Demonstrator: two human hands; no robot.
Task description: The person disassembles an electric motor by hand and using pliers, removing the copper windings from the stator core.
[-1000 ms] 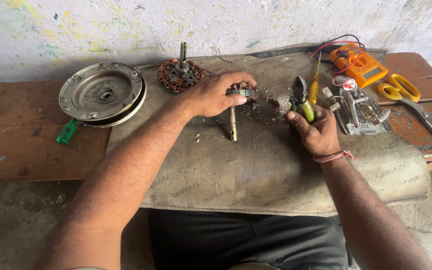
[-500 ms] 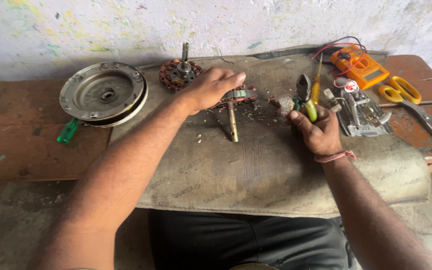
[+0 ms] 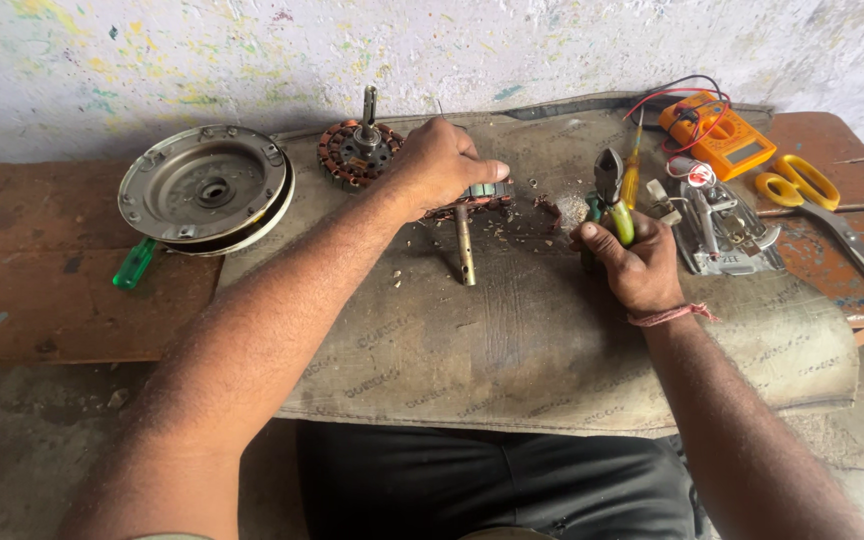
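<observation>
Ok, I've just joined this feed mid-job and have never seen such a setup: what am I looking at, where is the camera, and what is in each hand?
There is no machine here. One camera sits on a person's head and looks down at their own two bare hands over a low wooden bench covered by a worn grey mat. The left hand rests on a small motor part with a metal shaft sticking out toward the person. The right hand grips green-handled pliers, tip pointing away. Also lying about: a round metal housing, a copper-wound core, an orange multimeter, yellow-handled scissors, a green-handled screwdriver and a metal bracket part.
</observation>
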